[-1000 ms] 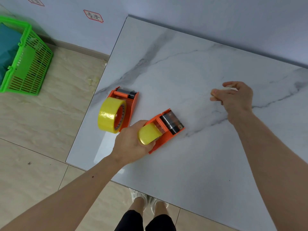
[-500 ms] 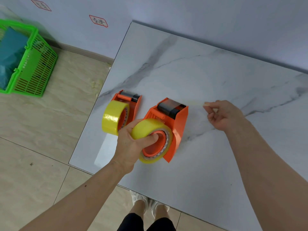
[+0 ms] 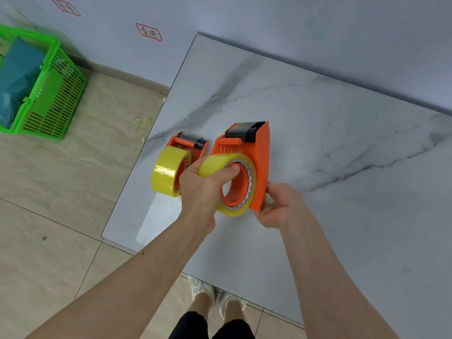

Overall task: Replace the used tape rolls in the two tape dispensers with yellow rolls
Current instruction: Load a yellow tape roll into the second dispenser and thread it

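Observation:
Two orange tape dispensers are near the left edge of the marble table [image 3: 318,123]. The left dispenser [image 3: 190,143] lies on the table with a yellow roll [image 3: 167,171] on it. The right dispenser [image 3: 259,152] is lifted and turned, its black roller and toothed blade pointing away from me. A yellow roll [image 3: 220,162] sits on its orange hub. My left hand [image 3: 200,192] grips that roll, thumb on its inner rim. My right hand [image 3: 278,206] holds the dispenser's lower right corner from below.
A green plastic basket [image 3: 53,89] with blue-green contents stands on the tiled floor at the left. A wall runs behind the table, with two red-framed labels [image 3: 148,32] on it. The table's left and near edges are close to my hands.
My left hand raised and turned the right dispenser with its roll to face me. My right hand came back from the middle of the table and took hold of the dispenser's lower corner.

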`<state>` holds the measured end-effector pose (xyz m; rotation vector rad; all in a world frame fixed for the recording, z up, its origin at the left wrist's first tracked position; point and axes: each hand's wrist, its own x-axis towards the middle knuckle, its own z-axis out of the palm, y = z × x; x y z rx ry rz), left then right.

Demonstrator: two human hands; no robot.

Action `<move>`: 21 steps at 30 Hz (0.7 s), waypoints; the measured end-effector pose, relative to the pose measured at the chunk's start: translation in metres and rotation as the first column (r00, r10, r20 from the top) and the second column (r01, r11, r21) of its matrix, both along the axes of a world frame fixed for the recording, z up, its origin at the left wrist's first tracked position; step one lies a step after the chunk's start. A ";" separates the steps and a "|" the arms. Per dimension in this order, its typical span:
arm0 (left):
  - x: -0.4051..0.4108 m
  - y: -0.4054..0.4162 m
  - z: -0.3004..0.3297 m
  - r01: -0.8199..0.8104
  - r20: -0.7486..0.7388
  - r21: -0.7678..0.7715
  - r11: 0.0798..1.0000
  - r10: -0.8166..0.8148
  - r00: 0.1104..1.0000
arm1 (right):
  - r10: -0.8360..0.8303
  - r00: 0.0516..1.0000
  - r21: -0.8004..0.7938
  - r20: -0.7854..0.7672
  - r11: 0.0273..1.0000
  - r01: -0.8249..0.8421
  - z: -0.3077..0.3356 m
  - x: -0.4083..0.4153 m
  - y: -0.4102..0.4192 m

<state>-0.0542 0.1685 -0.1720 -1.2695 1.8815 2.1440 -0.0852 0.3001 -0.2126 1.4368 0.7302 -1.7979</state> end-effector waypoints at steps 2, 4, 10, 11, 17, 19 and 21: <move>-0.001 0.001 0.001 -0.021 0.017 -0.017 1.000 0.021 1.000 | 0.008 1.000 0.006 0.023 1.000 -0.008 0.003 0.001 -0.002; -0.001 0.001 0.002 -0.032 0.026 -0.025 0.999 0.032 0.999 | 0.030 0.999 0.014 0.031 0.999 -0.030 0.005 0.002 -0.003; -0.002 0.003 0.004 -0.039 0.054 -0.049 0.998 0.042 0.998 | 0.073 0.995 0.011 0.063 0.997 -0.074 0.008 0.003 -0.001; -0.002 0.002 0.004 -0.039 0.054 -0.052 0.998 0.042 0.998 | 0.091 0.993 0.013 0.069 0.996 -0.093 0.007 0.003 -0.002; -0.005 0.005 0.009 -0.029 0.042 -0.072 0.997 0.032 0.999 | 0.210 0.976 0.013 0.054 0.977 -0.211 0.009 0.007 -0.008; -0.008 0.005 0.010 -0.047 0.045 -0.074 0.996 0.050 0.998 | 0.225 0.974 0.045 0.012 0.973 -0.226 0.009 0.009 -0.011; -0.010 0.006 0.011 -0.069 0.049 -0.075 0.995 0.072 0.996 | 0.233 0.971 0.086 -0.047 0.970 -0.229 0.007 0.012 -0.014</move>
